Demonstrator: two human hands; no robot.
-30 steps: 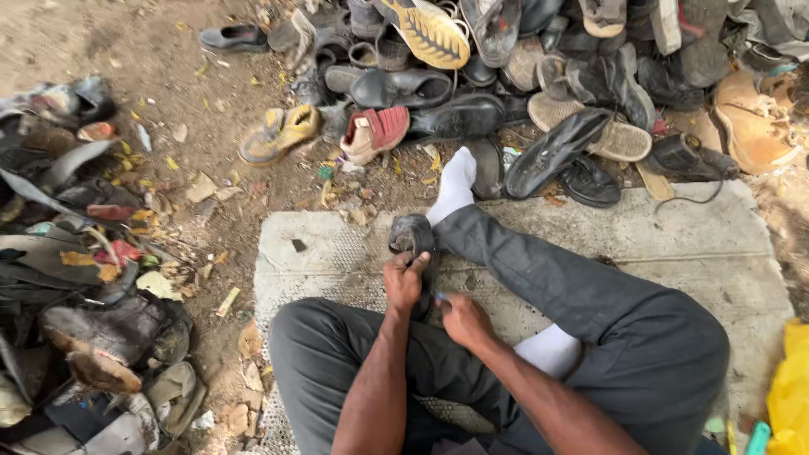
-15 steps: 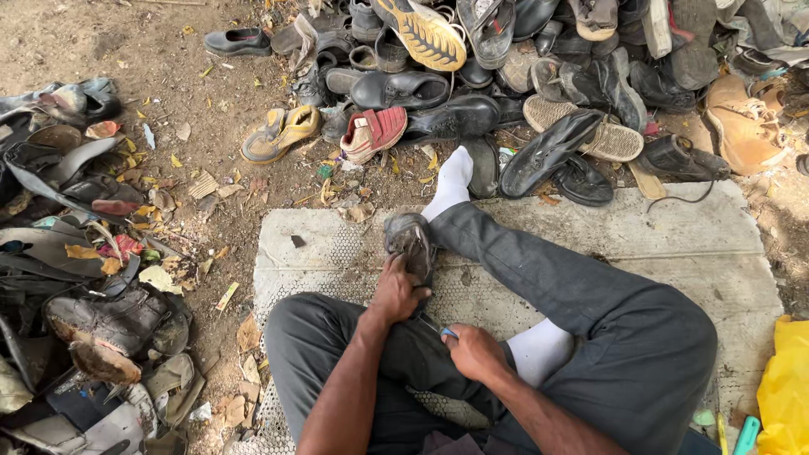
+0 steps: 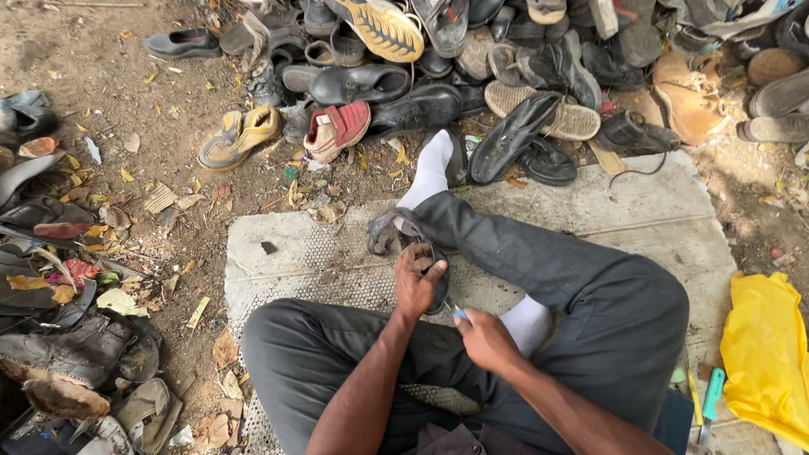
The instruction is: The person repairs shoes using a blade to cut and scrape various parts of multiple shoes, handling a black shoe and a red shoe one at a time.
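Note:
I sit cross-legged in grey trousers and white socks on a perforated grey mat [image 3: 295, 270]. My left hand [image 3: 416, 283] grips a worn dark sandal [image 3: 403, 240] held upright against my shin. My right hand [image 3: 484, 337] is closed on a small tool with a blue handle [image 3: 458, 312], its tip pointing at the sandal's lower edge, close to my left fingers.
A large heap of old shoes [image 3: 472, 76] fills the far side. A red shoe [image 3: 337, 131] and a yellow sandal [image 3: 238, 136] lie on the dirt. More worn shoes [image 3: 67, 337] pile at the left. A yellow bag [image 3: 767, 354] and teal-handled tool [image 3: 709, 400] lie at the right.
The view has shifted slightly. My left hand has moved down the sandal and turned it more upright. My right hand has drawn back a little with the small tool.

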